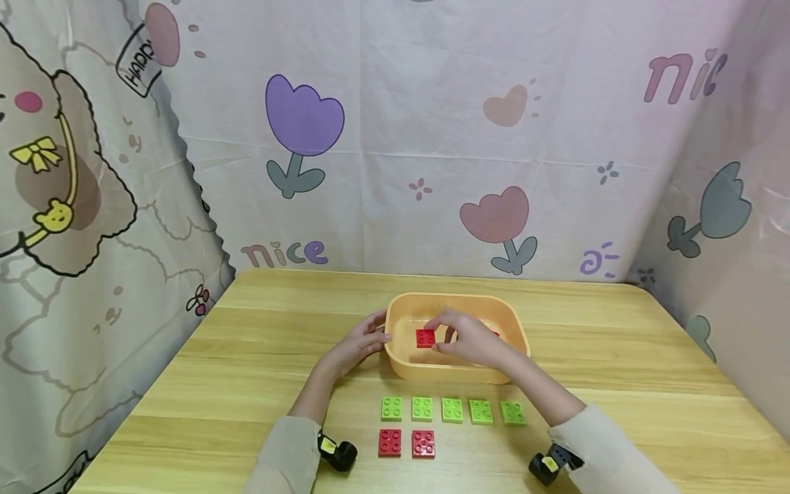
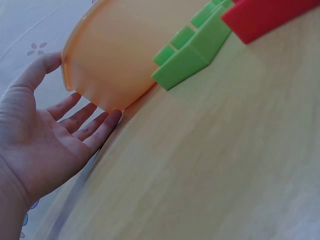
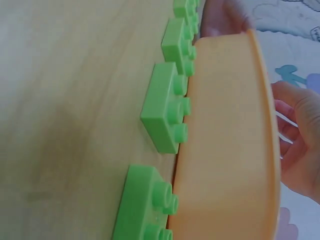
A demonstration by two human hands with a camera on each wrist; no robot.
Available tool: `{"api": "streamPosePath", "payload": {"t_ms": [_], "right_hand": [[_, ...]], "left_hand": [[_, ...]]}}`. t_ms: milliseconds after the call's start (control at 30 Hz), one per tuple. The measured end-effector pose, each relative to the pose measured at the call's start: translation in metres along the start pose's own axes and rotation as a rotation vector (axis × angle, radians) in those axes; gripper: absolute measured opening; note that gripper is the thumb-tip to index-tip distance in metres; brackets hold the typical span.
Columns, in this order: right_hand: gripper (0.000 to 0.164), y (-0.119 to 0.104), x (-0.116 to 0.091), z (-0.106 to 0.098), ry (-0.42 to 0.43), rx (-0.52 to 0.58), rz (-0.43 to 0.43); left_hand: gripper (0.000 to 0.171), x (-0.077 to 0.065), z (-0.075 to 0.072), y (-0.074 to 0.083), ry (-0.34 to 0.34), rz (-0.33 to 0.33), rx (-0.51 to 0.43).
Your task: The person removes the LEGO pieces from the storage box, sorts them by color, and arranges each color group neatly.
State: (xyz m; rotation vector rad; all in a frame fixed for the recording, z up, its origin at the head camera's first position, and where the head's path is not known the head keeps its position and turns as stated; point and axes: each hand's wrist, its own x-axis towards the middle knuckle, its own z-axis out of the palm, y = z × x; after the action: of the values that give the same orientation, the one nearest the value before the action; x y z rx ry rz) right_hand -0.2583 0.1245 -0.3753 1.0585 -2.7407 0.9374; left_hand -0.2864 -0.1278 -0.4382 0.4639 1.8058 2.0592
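Note:
My right hand [image 1: 470, 339] reaches into an orange plastic basin [image 1: 432, 374] and pinches a red toy building brick [image 1: 425, 338] at its right side, between thumb and index finger. In the right wrist view the basin wall hides the fingertips of my right hand [image 3: 302, 135] and the brick. At the basin's left end, my left hand [image 1: 356, 348] steadies it from outside. The left wrist view has the thumb of my left hand [image 2: 55, 130] at the rim and the extended fingers against the outer wall.
Several green bricks [image 1: 422, 409] form a row in front of the basin. Two red bricks [image 1: 389, 443] lie nearer, under the left end of that row. A bit of red shows in the basin behind my right hand. A printed curtain [image 1: 395, 137] hangs behind the wooden table [image 1: 617, 357].

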Motion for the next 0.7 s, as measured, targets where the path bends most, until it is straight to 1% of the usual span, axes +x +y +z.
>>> {"api": "streamPosePath", "payload": {"t_ms": [167, 300, 500, 700], "right_hand": [[0.031, -0.01, -0.015, -0.005, 0.005, 0.019, 0.0], [0.032, -0.019, -0.027, -0.006, 0.001, 0.018, 0.013], [0.032, -0.03, -0.044, -0.005, -0.01, 0.047, 0.013], [0.032, -0.037, -0.06, -0.005, 0.005, 0.053, -0.011]], "left_hand": [[0.07, 0.0, 0.002, 0.002, 0.019, -0.026, -0.011], [0.071, -0.001, 0.003, 0.003, 0.029, -0.034, -0.018], [0.07, -0.001, 0.003, 0.003, 0.014, -0.028, -0.008], [0.071, 0.0, 0.001, 0.003, -0.012, -0.02, -0.013]]}}
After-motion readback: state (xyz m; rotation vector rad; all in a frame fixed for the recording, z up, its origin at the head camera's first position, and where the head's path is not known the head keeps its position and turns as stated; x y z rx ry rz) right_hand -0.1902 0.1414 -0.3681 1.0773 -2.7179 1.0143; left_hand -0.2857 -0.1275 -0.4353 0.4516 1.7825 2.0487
